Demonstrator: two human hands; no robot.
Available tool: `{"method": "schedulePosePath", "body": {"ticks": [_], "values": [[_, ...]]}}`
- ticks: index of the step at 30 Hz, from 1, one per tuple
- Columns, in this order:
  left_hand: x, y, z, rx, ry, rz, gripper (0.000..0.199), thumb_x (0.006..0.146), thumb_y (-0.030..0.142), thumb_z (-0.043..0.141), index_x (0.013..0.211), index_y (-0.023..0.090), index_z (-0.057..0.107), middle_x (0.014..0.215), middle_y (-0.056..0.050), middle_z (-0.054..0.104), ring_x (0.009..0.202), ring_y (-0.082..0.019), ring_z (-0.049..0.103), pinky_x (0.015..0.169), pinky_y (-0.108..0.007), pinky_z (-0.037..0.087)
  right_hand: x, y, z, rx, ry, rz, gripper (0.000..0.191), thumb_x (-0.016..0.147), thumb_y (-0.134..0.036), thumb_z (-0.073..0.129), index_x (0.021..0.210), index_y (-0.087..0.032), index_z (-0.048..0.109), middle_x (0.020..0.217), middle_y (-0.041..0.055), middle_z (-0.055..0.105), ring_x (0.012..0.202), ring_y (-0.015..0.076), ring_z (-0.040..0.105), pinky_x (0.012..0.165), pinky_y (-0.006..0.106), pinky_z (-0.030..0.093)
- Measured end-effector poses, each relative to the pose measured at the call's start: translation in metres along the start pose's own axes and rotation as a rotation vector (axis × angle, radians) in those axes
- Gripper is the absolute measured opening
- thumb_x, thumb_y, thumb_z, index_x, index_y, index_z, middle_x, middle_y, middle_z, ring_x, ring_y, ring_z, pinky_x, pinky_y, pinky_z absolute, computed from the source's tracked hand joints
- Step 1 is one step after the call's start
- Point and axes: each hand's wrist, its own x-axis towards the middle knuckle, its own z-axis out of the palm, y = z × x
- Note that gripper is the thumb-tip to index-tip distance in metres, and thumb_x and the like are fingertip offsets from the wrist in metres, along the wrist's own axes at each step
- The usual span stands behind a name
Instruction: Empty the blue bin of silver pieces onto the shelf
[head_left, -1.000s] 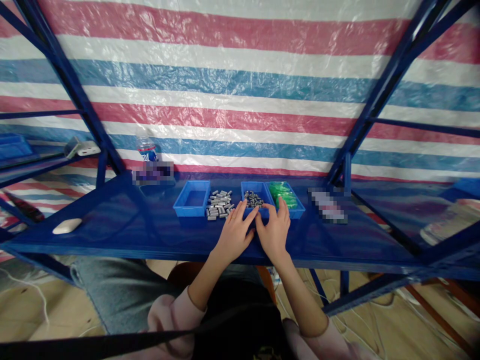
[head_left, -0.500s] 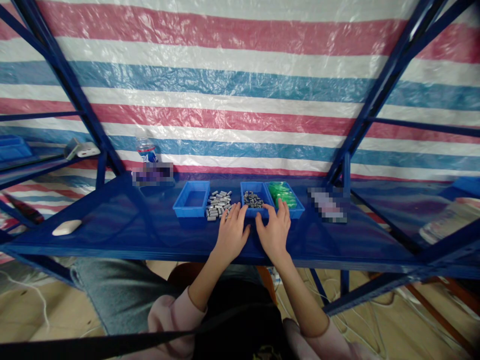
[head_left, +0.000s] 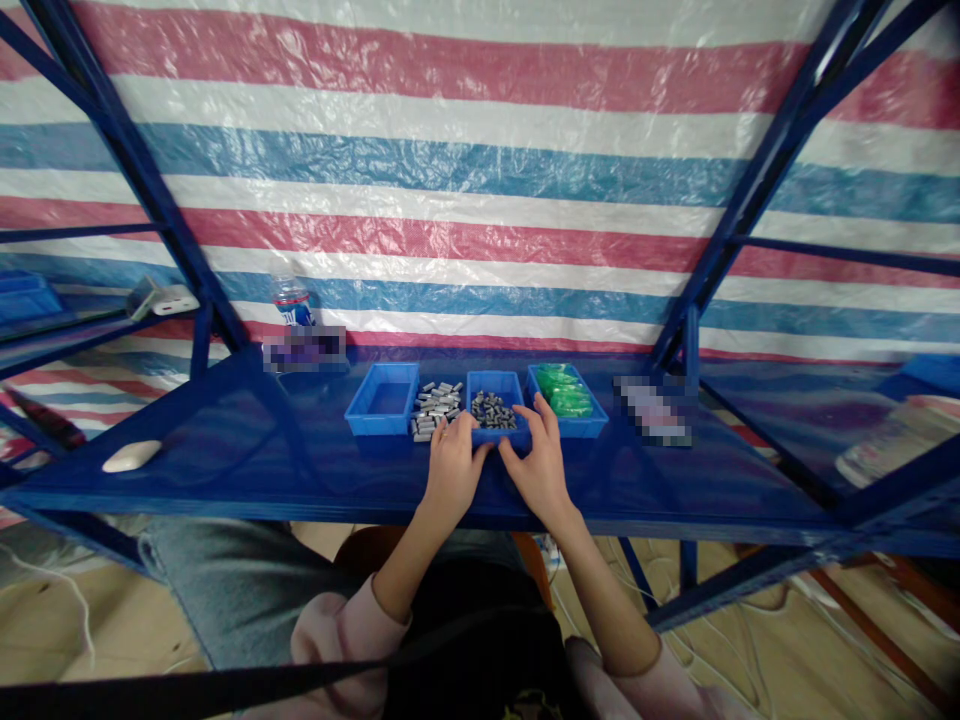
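Both my hands grip the middle blue bin [head_left: 493, 379], which holds many small dark metal parts [head_left: 492, 410]. My left hand [head_left: 452, 465] is closed on its front left corner. At the front right corner, my right hand [head_left: 541, 462] has its thumb on the near wall and its fingers along the side. A pile of silver metal cylinders [head_left: 438, 405] lies on the table just left of this bin. To the right, a blue bin [head_left: 589, 428] contains green plastic packets [head_left: 562, 390]. Left of the pile stands a blue bin [head_left: 379, 425] with nothing visible inside.
The blue table [head_left: 285, 460] has a white computer mouse [head_left: 133, 456] at its left. A plastic bottle [head_left: 295, 300] stands at the back left. A blurred flat object [head_left: 652, 410] lies at the right. Blue frame posts rise on both sides before a striped sheet [head_left: 480, 180].
My hands have closed on the middle bin. It has shifted left, toward the silver cylinders, leaving a gap beside the bin of green packets.
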Motion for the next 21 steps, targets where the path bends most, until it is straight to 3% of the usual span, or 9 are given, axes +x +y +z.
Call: {"method": "schedulePosePath", "body": {"ticks": [4, 11, 14, 16, 21], "values": [[0.001, -0.002, -0.002, -0.062, 0.042, -0.040, 0.017, 0.082, 0.017, 0.061, 0.087, 0.022, 0.046, 0.084, 0.000, 0.063, 0.087, -0.023, 0.063, 0.093, -0.043, 0.043, 0.001, 0.004, 0.002, 0.115, -0.037, 0.029, 0.051, 0.081, -0.030, 0.059, 0.128, -0.013, 0.050, 0.141, 0.0197, 0.042, 0.135, 0.0285, 0.039, 0.110, 0.047, 0.036], [0.004, -0.001, -0.008, -0.135, 0.104, -0.145, 0.023, 0.076, 0.021, 0.068, 0.077, 0.022, 0.045, 0.074, 0.001, 0.057, 0.077, -0.022, 0.059, 0.078, -0.036, 0.047, 0.000, 0.006, 0.005, 0.257, -0.187, 0.252, 0.086, 0.078, -0.054, 0.062, 0.144, -0.007, 0.034, 0.142, 0.0222, 0.044, 0.133, 0.0310, 0.042, 0.112, 0.047, 0.032], [0.003, 0.000, -0.009, -0.159, 0.116, -0.170, 0.027, 0.075, 0.027, 0.071, 0.075, 0.022, 0.045, 0.072, 0.003, 0.057, 0.074, -0.020, 0.059, 0.076, -0.033, 0.047, 0.002, 0.003, 0.004, 0.302, -0.177, 0.378, 0.084, 0.080, -0.059, 0.057, 0.143, -0.007, 0.038, 0.142, 0.0220, 0.045, 0.133, 0.0315, 0.043, 0.111, 0.047, 0.034], [0.002, 0.000, -0.009, -0.184, 0.123, -0.192, 0.029, 0.075, 0.031, 0.072, 0.075, 0.021, 0.045, 0.071, 0.003, 0.057, 0.073, -0.019, 0.059, 0.073, -0.031, 0.046, 0.003, 0.001, 0.002, 0.344, -0.171, 0.428, 0.078, 0.083, -0.060, 0.053, 0.141, -0.010, 0.042, 0.137, 0.0201, 0.052, 0.125, 0.0309, 0.051, 0.107, 0.047, 0.038], [0.002, -0.001, -0.009, -0.224, 0.092, -0.223, 0.028, 0.075, 0.034, 0.072, 0.074, 0.021, 0.047, 0.070, 0.004, 0.058, 0.071, -0.017, 0.059, 0.071, -0.029, 0.046, 0.005, -0.004, -0.003, 0.397, -0.186, 0.445, 0.070, 0.085, -0.057, 0.054, 0.138, -0.012, 0.046, 0.118, 0.0149, 0.067, 0.107, 0.0294, 0.064, 0.096, 0.047, 0.047]]}}
